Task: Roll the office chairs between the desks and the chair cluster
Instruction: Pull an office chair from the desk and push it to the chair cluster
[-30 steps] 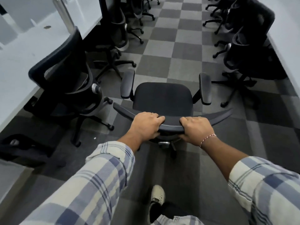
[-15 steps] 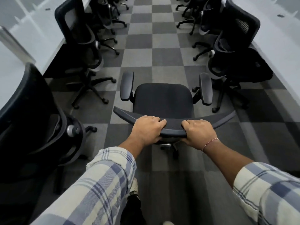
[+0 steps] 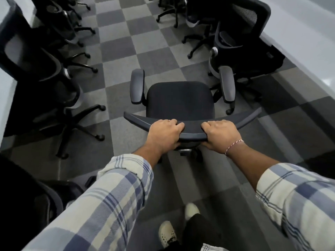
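Office chair (image 3: 179, 102), black with a padded seat and two grey armrests, stands in the middle of the aisle on the grey checkered carpet (image 3: 126, 51), its curved backrest top edge nearest the person; the left hand (image 3: 164, 135) grips that edge from above, fingers curled over the front and the thumb underneath; the right hand (image 3: 220, 135) grips the same edge just beside it, fingers likewise wrapped over, a thin red-and-white thread bracelet (image 3: 233, 146) on its wrist; both forearms reach out of rolled plaid sleeves; a row of black mesh chairs (image 3: 41, 69) lines the white desk (image 3: 3, 98) along the left side, and another mesh chair (image 3: 241, 42) stands close beside the held chair's right armrest, against the white desk (image 3: 308, 57) on the right; a pale shoe (image 3: 167, 232) shows at the bottom edge, behind the chair.
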`<state>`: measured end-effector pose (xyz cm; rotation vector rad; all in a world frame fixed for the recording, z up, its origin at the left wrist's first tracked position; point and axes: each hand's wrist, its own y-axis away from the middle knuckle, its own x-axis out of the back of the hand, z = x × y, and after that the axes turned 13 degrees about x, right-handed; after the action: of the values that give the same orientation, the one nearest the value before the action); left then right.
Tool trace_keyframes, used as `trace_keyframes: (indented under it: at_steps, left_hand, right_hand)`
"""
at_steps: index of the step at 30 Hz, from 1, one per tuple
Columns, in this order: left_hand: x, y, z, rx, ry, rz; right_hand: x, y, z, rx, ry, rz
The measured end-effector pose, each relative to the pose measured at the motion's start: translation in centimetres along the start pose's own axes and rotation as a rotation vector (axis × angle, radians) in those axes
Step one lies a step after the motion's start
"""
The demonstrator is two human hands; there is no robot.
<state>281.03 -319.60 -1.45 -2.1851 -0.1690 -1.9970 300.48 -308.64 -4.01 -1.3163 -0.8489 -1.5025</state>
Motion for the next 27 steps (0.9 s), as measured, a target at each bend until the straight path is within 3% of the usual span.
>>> trace_keyframes:
  at_steps: [8, 16, 27]
  left_hand:
    - [-0.9, -8.6, -4.1, -0.064, 0.016, 0.027]
    - [-0.4, -13.9, -6.6, -0.079, 0.027, -0.061]
    - [-0.1, -8.0, -9.7, -0.265, -0.007, -0.054]
  right_hand:
    - [-1.2, -6.8, 4.1, -0.060, 0.020, -0.022]
    - [-1.1, -11.3, 5.5, -0.152, -0.008, -0.090]
    - [1.5, -8.6, -3.7, -0.283, -0.012, -0.177]
